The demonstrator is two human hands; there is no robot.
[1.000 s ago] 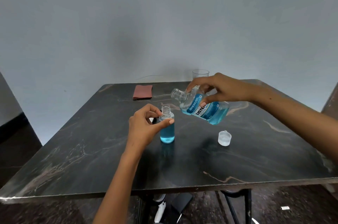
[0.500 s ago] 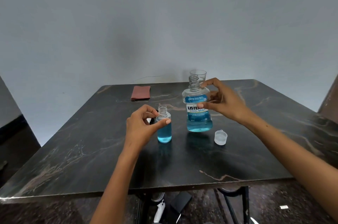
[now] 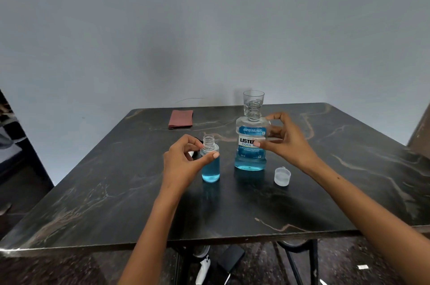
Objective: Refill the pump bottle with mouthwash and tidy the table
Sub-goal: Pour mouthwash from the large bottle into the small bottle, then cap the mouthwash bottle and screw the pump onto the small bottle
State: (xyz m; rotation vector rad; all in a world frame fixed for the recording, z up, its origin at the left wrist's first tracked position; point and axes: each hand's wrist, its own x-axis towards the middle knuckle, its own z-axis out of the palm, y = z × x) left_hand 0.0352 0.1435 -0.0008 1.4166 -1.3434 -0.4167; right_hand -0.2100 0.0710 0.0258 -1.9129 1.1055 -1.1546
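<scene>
A small clear pump bottle (image 3: 210, 167), uncapped and more than half full of blue liquid, stands on the dark marble table (image 3: 116, 191). My left hand (image 3: 183, 163) pinches its shoulder between thumb and fingers. To its right the mouthwash bottle (image 3: 250, 145) stands upright with its neck uncapped and blue liquid low in it. My right hand (image 3: 286, 140) curls round its right side, with the thumb on the label. The bottle's clear cap (image 3: 282, 176) lies mouth up to the right. A dark object (image 3: 196, 139), mostly hidden, lies behind my left hand.
An empty drinking glass (image 3: 253, 98) stands behind the mouthwash bottle near the far edge. A folded reddish cloth (image 3: 181, 118) lies at the back left. Under the table are its metal legs and a white controller (image 3: 203, 268) on the floor.
My right hand swung the mouthwash bottle up from its tilted pouring pose and set it upright on the table. My left hand kept hold of the small bottle.
</scene>
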